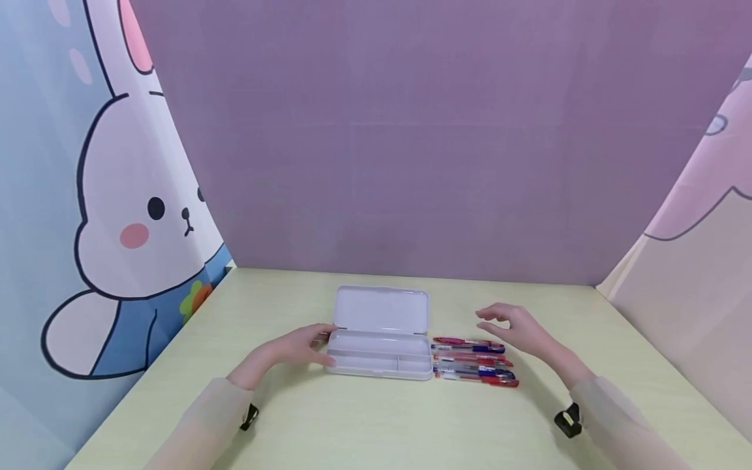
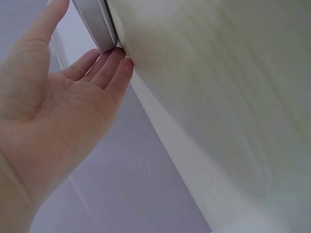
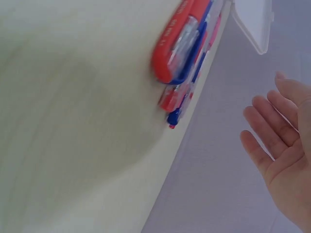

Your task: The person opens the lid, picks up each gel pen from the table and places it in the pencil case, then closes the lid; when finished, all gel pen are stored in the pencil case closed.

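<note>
A white pencil case [image 1: 378, 374], its lid [image 1: 382, 309] laid back on the hinge, sits on a pale surface [image 1: 329, 424] in front of a person at work, a row of pens [image 1: 478, 361] just beside its right end. The pens lie side by side, their long axes running left to right, roughly in line with the length of the case. Most point their caps [image 1: 505, 382] to the right, with the other ends toward the case; whether any touch it cannot be told. Red and blue caps top clear barrels with coloured insides, and a pink pen [image 1: 451, 341] lies farthest from the person. The right wrist view shows white lettering on the nearest red part. The case is long and shallow with rounded corners, its hinge along the far side; a lengthwise divider and a short crosswise one split the tray.

The left hand [image 1: 296, 346] rests against the left end of the case, thumb and extended fingers spread apart; how firmly they press cannot be told. The right hand [image 1: 519, 328] hovers near the capped ends, fingers loosely bent and holding nothing. A purple backdrop [image 1: 411, 163] rises behind.
</note>
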Demonstrator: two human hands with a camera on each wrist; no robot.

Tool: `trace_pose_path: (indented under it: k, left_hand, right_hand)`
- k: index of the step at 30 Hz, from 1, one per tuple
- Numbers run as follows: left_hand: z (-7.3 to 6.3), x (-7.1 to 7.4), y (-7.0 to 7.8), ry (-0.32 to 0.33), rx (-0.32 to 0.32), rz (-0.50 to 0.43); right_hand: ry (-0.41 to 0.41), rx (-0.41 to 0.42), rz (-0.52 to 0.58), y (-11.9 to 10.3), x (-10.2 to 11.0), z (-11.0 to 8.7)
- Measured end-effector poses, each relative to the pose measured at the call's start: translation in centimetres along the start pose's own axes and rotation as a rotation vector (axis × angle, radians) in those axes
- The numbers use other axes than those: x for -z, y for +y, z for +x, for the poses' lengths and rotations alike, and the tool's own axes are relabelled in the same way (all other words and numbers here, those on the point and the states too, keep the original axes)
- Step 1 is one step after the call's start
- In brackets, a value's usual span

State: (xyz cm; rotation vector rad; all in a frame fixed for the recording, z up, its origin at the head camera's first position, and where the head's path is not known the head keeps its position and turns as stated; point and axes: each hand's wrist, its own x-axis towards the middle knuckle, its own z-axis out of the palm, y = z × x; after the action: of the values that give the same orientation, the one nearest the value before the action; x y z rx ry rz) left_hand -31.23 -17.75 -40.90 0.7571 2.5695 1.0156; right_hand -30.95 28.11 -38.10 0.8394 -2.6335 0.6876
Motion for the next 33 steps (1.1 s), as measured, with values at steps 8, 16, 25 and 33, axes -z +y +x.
trace_pose_path:
  k: [8, 16, 25, 33]
  left_hand:
    - [0.0, 0.0, -0.2, -0.010, 0.001, 0.010]
    - [0.1, 0.0, -0.2, -0.014, 0.007, 0.006]
    - [0.2, -0.1, -0.2, -0.016, 0.005, 0.021]
    - [0.1, -0.1, -0.4, -0.010, 0.007, 0.020]
  right_hand:
    - [-0.035, -0.014, -0.016, 0.9, -0.2, -0.8]
    - [-0.092, -0.075, -0.035, 2.0, -0.1, -1.1]
    - [-0.137, -0.079, -0.065, 2.8, -0.5, -1.0]
    - [-0.160, -0.070, -0.081, 3.2, -0.7, -0.9]
